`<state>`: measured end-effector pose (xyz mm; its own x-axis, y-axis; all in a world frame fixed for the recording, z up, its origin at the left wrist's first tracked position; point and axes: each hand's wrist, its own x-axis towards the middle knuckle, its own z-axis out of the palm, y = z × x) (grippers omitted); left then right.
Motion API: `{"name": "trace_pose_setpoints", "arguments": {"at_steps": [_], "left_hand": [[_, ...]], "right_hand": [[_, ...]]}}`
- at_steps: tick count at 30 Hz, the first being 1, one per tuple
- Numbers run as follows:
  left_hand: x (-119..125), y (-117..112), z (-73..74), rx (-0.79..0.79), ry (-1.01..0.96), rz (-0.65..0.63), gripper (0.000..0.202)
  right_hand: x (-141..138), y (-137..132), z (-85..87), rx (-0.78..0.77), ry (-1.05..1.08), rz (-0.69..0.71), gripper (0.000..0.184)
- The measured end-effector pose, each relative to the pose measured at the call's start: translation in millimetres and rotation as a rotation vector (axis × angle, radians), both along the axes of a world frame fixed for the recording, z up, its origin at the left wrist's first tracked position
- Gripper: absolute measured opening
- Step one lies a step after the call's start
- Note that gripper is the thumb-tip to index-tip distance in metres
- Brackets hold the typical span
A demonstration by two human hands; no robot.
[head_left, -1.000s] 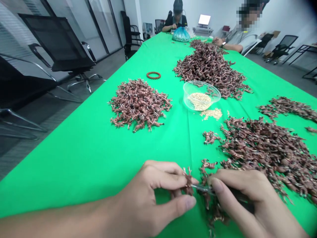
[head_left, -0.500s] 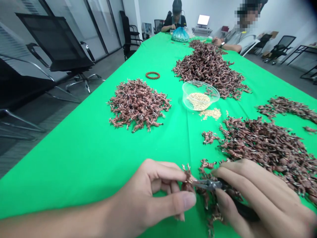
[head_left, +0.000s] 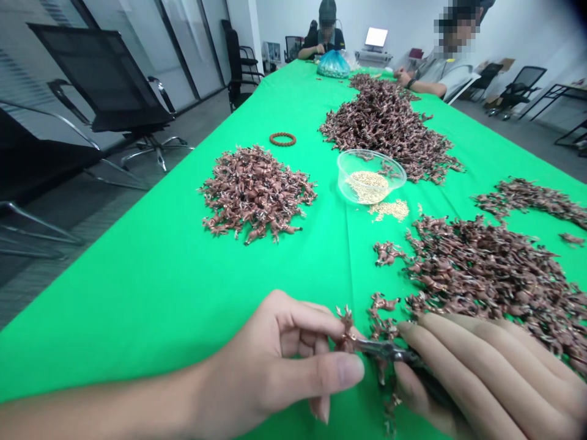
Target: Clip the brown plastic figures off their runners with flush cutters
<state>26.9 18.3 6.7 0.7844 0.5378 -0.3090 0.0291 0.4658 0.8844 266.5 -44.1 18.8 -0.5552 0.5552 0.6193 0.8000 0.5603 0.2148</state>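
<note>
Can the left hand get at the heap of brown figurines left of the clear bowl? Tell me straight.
Probably yes. Only bare green cloth lies between the left hand and the heap of brown figurines, so nothing blocks the way. It is pinching a figurine, though, and would likely have to let go first.

Pliers (head_left: 385, 349) handles hidden; right hand (head_left: 486, 376) cut off by edge.
</note>
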Motion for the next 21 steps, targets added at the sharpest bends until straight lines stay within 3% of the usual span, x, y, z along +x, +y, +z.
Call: {"name": "trace_pose_setpoints", "arguments": {"at_steps": [11, 21], "left_hand": [[1, 1, 2.9, -0.043, 0.008, -0.020, 0.023], [2, 3, 8.6, 0.017, 0.042, -0.085, 0.029]], "right_hand": [[3, -1, -6.0, -0.013, 0.049, 0.009, 0.020], [2, -5, -11.8, 0.022, 0.101, 0.001, 0.013]]}}
